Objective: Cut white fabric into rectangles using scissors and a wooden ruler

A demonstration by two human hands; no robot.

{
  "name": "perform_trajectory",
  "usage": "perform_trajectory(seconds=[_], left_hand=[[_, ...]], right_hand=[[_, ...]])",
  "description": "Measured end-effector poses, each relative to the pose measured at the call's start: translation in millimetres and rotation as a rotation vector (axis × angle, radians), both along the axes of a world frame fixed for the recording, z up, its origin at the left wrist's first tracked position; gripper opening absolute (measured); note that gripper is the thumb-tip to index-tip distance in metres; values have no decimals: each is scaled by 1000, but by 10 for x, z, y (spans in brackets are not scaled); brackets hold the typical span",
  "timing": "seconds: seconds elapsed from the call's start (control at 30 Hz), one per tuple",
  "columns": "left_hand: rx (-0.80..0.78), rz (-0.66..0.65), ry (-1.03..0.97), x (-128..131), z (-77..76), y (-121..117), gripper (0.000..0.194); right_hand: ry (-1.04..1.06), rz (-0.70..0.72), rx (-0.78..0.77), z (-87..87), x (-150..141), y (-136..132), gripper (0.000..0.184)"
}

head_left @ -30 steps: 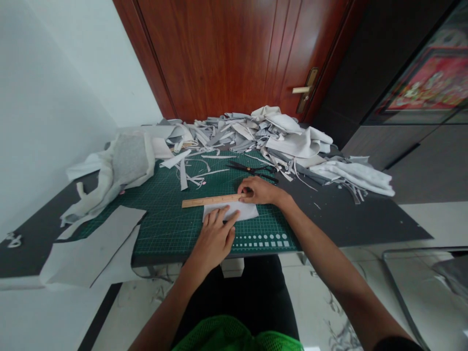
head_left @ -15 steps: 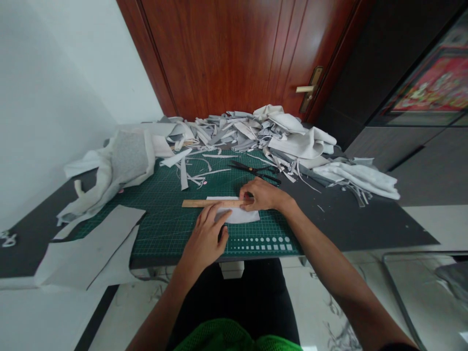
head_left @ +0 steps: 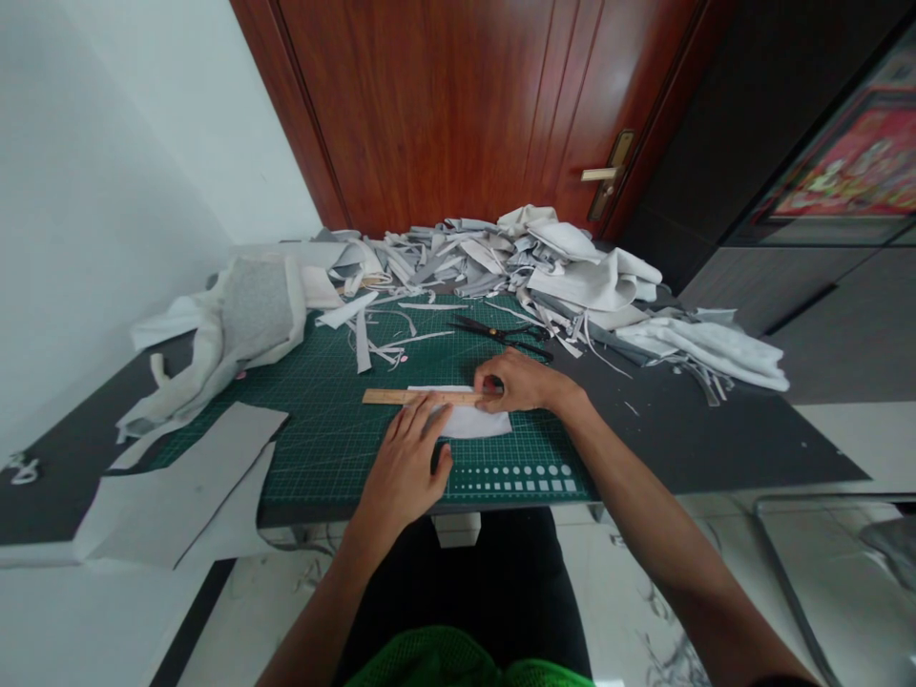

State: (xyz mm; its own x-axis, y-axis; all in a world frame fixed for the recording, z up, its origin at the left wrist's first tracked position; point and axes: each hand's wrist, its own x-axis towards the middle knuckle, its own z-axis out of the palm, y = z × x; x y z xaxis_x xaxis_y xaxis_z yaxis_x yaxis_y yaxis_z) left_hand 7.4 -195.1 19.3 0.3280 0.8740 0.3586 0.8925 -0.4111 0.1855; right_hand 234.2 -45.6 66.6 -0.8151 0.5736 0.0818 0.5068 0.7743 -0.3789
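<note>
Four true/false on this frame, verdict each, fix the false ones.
1. The right hand grips the right end of the wooden ruler. True.
2. The ruler lies on a white fabric piece. True.
3. The left hand holds the black scissors. False: the scissors lie on the green cutting mat, away from both hands; the left hand's fingers are on the white piece.
4. The fabric scrap heap lies at the mat's near edge. False: it lies along the far edge, towards the wooden door.

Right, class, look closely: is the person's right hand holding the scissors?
No, the scissors lie on the green cutting mat, apart from the right hand, which is at the end of the wooden ruler.
</note>
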Motion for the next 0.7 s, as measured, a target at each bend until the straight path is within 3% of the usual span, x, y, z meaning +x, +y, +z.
perform_trajectory(seconds=[0.27,0.7], left_hand=[[24,11,-1,-4,-29,7,50],[15,18,13,2,-39,16,54]], right_hand=[[-5,-76,-136,-19,163,75,21],[-11,-71,-161,5,161,50,18]])
